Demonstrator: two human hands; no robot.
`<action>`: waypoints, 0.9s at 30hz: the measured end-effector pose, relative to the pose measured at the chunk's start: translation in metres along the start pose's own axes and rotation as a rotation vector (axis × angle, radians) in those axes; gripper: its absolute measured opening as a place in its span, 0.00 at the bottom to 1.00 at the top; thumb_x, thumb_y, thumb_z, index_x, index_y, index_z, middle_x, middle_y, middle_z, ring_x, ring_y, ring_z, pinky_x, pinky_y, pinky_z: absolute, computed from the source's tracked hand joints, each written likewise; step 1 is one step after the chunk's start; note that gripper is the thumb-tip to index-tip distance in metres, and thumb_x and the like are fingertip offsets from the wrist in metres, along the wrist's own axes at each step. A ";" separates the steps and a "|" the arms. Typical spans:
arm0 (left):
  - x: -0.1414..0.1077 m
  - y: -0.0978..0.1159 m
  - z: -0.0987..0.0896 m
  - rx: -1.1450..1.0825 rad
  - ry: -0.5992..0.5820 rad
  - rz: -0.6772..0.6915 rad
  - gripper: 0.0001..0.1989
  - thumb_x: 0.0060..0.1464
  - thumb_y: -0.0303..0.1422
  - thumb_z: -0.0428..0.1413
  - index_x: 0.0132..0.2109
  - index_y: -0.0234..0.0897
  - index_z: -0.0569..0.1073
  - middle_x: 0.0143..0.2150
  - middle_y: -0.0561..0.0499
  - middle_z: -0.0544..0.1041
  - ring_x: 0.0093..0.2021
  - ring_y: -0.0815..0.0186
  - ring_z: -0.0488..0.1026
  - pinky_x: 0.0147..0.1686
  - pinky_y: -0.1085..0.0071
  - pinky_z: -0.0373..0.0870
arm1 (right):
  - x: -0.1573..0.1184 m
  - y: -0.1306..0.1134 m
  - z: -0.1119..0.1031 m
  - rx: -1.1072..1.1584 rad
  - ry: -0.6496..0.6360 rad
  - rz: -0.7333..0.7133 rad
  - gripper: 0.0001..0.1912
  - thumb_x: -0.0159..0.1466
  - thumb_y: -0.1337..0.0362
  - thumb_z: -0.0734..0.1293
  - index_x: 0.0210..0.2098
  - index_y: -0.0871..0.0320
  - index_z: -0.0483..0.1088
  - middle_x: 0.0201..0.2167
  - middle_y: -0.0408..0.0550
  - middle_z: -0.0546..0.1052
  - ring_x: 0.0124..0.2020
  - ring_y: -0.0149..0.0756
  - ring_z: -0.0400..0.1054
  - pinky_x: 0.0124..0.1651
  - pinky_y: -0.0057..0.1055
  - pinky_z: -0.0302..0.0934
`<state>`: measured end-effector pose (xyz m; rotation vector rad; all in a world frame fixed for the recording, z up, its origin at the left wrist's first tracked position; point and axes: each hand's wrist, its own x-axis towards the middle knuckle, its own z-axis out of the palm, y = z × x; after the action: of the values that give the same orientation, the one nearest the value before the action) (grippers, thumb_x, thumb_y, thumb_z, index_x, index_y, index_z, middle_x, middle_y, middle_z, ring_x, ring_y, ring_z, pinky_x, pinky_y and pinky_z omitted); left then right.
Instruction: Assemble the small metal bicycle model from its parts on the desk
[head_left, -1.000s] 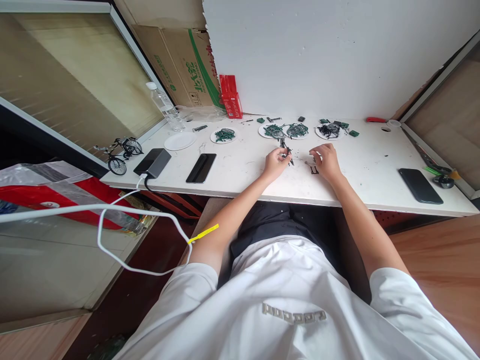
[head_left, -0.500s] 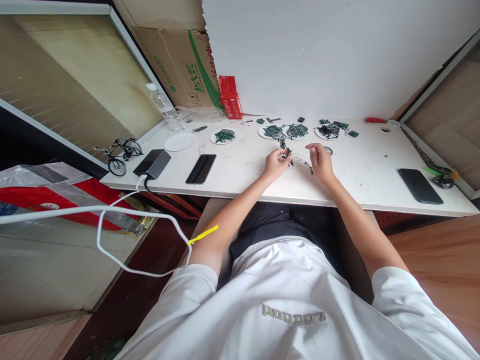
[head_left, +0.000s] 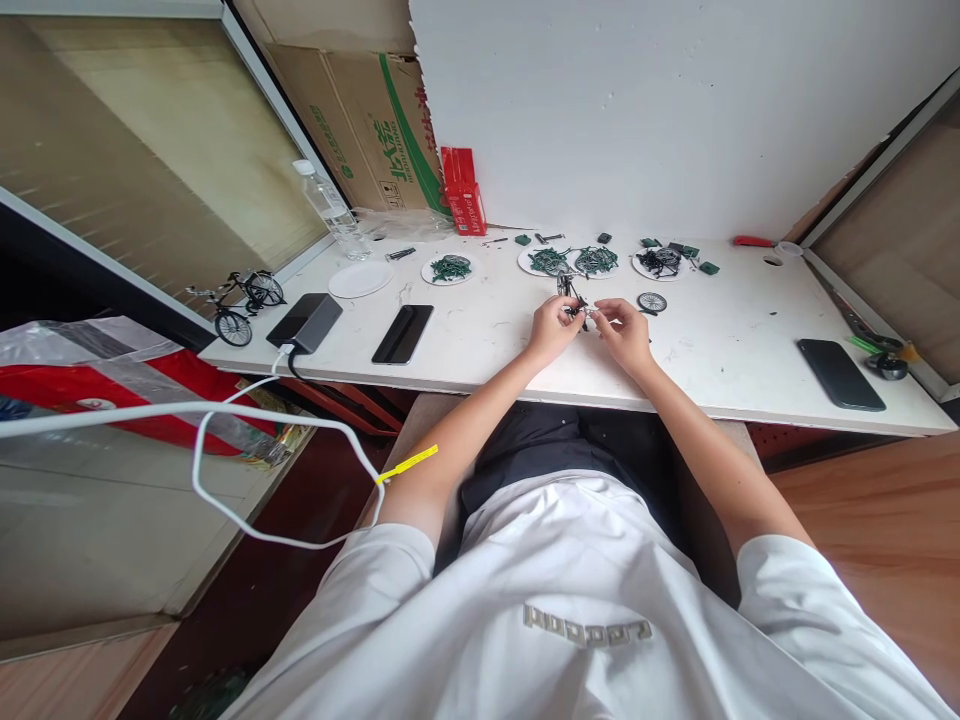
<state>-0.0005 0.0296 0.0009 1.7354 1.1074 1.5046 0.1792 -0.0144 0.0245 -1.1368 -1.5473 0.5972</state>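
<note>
My left hand (head_left: 553, 330) is closed around a small black model bicycle frame (head_left: 566, 287), held just above the white table. My right hand (head_left: 626, 334) meets it from the right, thumb and fingers pinched on a tiny silvery part (head_left: 590, 312) against the frame. Fingers hide much of where the two touch. A loose spoked model wheel (head_left: 652, 302) lies right behind the right hand. Beyond the hands are white plates with green and black parts: the dark parts (head_left: 660, 262) at right, green parts (head_left: 596, 260) in the middle.
An assembled model bicycle (head_left: 238, 303) stands at the table's left end by a dark power block (head_left: 306, 322) with cables. Phones lie at left (head_left: 403, 334) and right (head_left: 840, 374). A water bottle (head_left: 332, 212), a bare plate (head_left: 360, 279) and a red box (head_left: 463, 195) stand farther back.
My right hand has moved left to the frame and now pinches a small silvery part there. The loose wheel, partly hidden before, is in full view. My left hand keeps its hold.
</note>
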 end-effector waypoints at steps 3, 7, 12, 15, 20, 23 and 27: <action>-0.001 0.001 0.000 0.016 -0.011 0.010 0.09 0.58 0.36 0.70 0.45 0.39 0.83 0.48 0.44 0.86 0.32 0.67 0.77 0.41 0.66 0.77 | 0.000 -0.002 -0.001 0.044 0.006 0.033 0.34 0.63 0.28 0.73 0.44 0.54 0.82 0.47 0.57 0.86 0.34 0.44 0.78 0.40 0.47 0.82; -0.002 0.003 -0.001 0.021 -0.017 0.011 0.10 0.58 0.37 0.71 0.45 0.39 0.84 0.48 0.44 0.87 0.32 0.67 0.77 0.40 0.66 0.77 | 0.000 -0.002 -0.003 0.046 0.012 -0.003 0.36 0.60 0.26 0.75 0.45 0.53 0.86 0.48 0.57 0.85 0.39 0.47 0.81 0.46 0.50 0.84; -0.002 0.003 -0.002 0.024 -0.015 0.010 0.10 0.58 0.38 0.71 0.45 0.39 0.84 0.47 0.44 0.87 0.32 0.66 0.77 0.40 0.66 0.77 | 0.000 0.006 -0.002 0.004 -0.006 -0.044 0.37 0.60 0.26 0.75 0.49 0.51 0.87 0.49 0.56 0.85 0.47 0.49 0.80 0.50 0.50 0.84; -0.002 0.002 -0.002 0.028 -0.010 0.015 0.10 0.58 0.37 0.70 0.45 0.39 0.84 0.47 0.44 0.87 0.31 0.66 0.77 0.40 0.66 0.77 | 0.000 0.007 -0.001 -0.026 0.000 -0.062 0.35 0.64 0.28 0.74 0.50 0.51 0.87 0.48 0.57 0.84 0.46 0.49 0.81 0.52 0.51 0.84; -0.002 0.003 -0.001 0.030 -0.004 0.010 0.09 0.58 0.36 0.71 0.44 0.38 0.84 0.46 0.44 0.87 0.31 0.66 0.76 0.40 0.65 0.77 | -0.002 0.001 -0.001 -0.055 0.014 -0.083 0.30 0.67 0.32 0.73 0.48 0.51 0.88 0.45 0.55 0.86 0.45 0.50 0.81 0.50 0.51 0.82; -0.002 0.006 -0.002 0.038 -0.008 0.004 0.10 0.58 0.37 0.71 0.44 0.39 0.84 0.47 0.44 0.87 0.32 0.66 0.77 0.40 0.66 0.78 | -0.003 -0.003 -0.003 -0.103 0.041 -0.088 0.28 0.69 0.34 0.72 0.48 0.50 0.88 0.45 0.55 0.86 0.44 0.49 0.80 0.45 0.48 0.81; -0.003 0.008 -0.003 0.045 -0.009 0.005 0.09 0.59 0.36 0.71 0.43 0.38 0.84 0.45 0.44 0.87 0.32 0.66 0.76 0.39 0.66 0.76 | -0.004 -0.006 -0.003 -0.137 0.058 -0.115 0.27 0.71 0.37 0.71 0.47 0.53 0.88 0.43 0.56 0.86 0.41 0.47 0.79 0.40 0.44 0.78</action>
<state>-0.0017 0.0235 0.0066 1.7743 1.1410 1.4838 0.1799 -0.0209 0.0291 -1.1489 -1.6107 0.3826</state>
